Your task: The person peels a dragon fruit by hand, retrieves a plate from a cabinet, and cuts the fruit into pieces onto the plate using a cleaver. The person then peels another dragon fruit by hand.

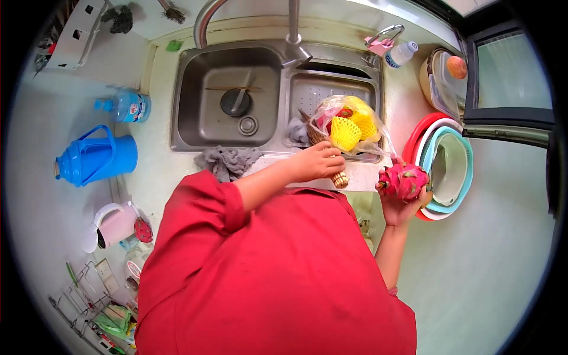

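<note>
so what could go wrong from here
The dragon fruit is held by the right hand alone, so it might slip and drop. The brush in the left hand sits right beside the thin plastic bag, so its bristles could snag or tear it.

Around the inset sink point(204, 121), the pale counter point(157, 145) is carrying a gray cloth point(228, 162) at seven o'clock, a blue jug point(124, 156) at eight, a large bottle point(135, 107) at nine and a small bottle point(400, 55) at two.
</note>
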`<state>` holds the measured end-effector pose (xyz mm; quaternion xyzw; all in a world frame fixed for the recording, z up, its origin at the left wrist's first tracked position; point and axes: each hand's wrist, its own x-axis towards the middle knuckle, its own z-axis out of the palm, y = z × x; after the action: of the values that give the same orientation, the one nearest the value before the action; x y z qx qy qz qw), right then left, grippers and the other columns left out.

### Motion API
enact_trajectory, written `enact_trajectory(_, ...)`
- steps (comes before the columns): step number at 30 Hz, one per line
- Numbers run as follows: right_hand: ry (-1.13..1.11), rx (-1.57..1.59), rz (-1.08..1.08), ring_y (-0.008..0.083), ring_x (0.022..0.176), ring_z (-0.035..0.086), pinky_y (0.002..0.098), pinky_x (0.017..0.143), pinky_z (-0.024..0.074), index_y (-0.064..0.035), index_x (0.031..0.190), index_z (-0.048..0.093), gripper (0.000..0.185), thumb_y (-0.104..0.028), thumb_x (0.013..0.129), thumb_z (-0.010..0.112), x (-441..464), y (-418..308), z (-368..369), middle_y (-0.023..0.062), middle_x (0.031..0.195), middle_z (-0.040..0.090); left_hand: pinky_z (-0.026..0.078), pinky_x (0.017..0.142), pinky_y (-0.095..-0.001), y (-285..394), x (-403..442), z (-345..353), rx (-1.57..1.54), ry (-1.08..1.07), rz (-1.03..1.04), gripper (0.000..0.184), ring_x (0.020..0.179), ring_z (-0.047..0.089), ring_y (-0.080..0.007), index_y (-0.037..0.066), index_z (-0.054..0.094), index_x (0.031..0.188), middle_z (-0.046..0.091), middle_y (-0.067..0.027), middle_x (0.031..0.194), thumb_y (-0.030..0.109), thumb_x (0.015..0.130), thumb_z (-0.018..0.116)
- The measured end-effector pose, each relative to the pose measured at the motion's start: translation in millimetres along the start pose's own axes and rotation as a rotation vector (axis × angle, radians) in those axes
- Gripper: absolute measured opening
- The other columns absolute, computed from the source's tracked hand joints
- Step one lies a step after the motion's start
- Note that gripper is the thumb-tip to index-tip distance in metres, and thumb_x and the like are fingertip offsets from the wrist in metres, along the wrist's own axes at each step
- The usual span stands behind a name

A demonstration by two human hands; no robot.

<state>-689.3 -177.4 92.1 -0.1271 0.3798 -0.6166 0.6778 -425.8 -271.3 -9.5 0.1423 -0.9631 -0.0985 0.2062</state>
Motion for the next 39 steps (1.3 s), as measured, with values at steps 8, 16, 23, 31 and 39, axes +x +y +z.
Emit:
enact_trajectory(8,0.068,0.012,-0.018,0.0328,0.113,0.061,0.0475,0.085,0.0549,-0.0031,0.150,0.036,0.099,-0.071,0.082,0.059,-5.0,8.1,2.8,0.0138,0.134,0.056,0.050,0.101,-0.0385,21.5,-90.1,-134.9,-0.289,0.649,-0.535,0.042,0.117,0.061,-0.0288,0.004,0.059,0.120,0.063,-0.0140,0.125,0.016,0.085,0.079)
enact_trajectory(16,0.087,0.040,-0.016,0.0324,0.116,0.059,0.0463,0.089,0.0543,-0.0035,0.150,0.037,0.093,-0.064,0.085,0.062,-4.2,18.4,27.8,0.0132,0.139,0.053,0.048,0.104,-0.0418,-57.0,-254.0,-155.5,-0.932,1.842,-1.146,0.042,0.122,0.056,-0.0245,0.005,0.049,0.132,0.056,-0.0110,0.133,0.023,0.099,0.068)
enact_trajectory(23,0.071,0.059,-0.022,0.0360,0.125,0.055,0.0473,0.093,0.0547,-0.0073,0.152,0.035,0.091,-0.061,0.085,0.067,-8.3,28.4,49.6,0.0144,0.152,0.044,0.054,0.083,-0.0371,-56.8,-305.6,-154.1,0.008,0.964,-1.664,0.037,0.089,0.072,-0.0248,-0.001,0.068,0.106,0.075,-0.0129,0.095,0.028,0.087,0.079)
enact_trajectory(31,0.161,-0.182,-0.175,0.0337,0.118,0.061,0.0495,0.098,0.0525,-0.0104,0.148,0.042,0.072,-0.053,0.093,0.059,-4.4,32.1,44.8,0.0125,0.137,0.058,0.054,0.086,-0.0412,-75.2,-331.1,-169.9,0.070,0.914,-1.784,0.053,0.097,0.070,-0.0347,0.003,0.054,0.120,0.071,-0.0181,0.105,0.029,0.083,0.083)
enact_trajectory(39,0.312,-0.477,-0.457,0.0300,0.118,0.059,0.0460,0.100,0.0500,-0.0088,0.147,0.040,0.072,-0.047,0.090,0.062,2.4,53.2,102.2,0.0120,0.135,0.055,0.052,0.082,-0.0404,-103.7,-281.5,-282.4,-0.014,1.069,-1.293,0.058,0.095,0.067,-0.0316,0.008,0.040,0.132,0.064,-0.0183,0.109,0.033,0.093,0.074)
